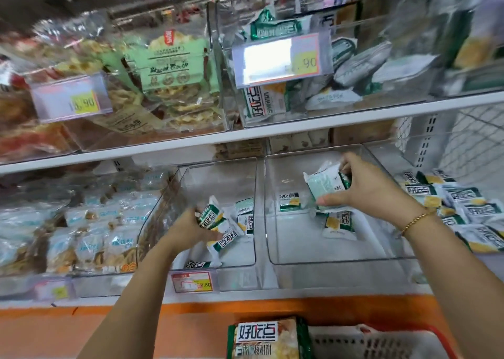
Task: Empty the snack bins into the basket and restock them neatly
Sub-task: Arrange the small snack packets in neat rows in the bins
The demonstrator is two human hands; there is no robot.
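Plastic-bin step: emptying, by my reading; the left bin (218,165) and right bin (300,249) are nearly bare, and each hand is gathering packets.
Next move: carry both handfuls back and down to the basket (381,342), then come back for the strays; the slick wrappers may slip from a full grip.
Left hand (188,227): inside the left bin, fingers curled round a small bunch of packets (210,217).
Left strays (245,219): just right of that hand; one more lies in front of it by the bin's front wall.
Right strays (289,202): on the right bin's floor, left of the right hand; another lies just under it.
Right hand (373,192): inside the right bin, gripping one packet (324,187), thumb beneath and fingers over its top.
Pile (463,203): loose packets on the shelf, right of the right wrist.
Basket: below and nearer than both hands, mostly under the right forearm; a large bag (264,339) sits at its left edge.
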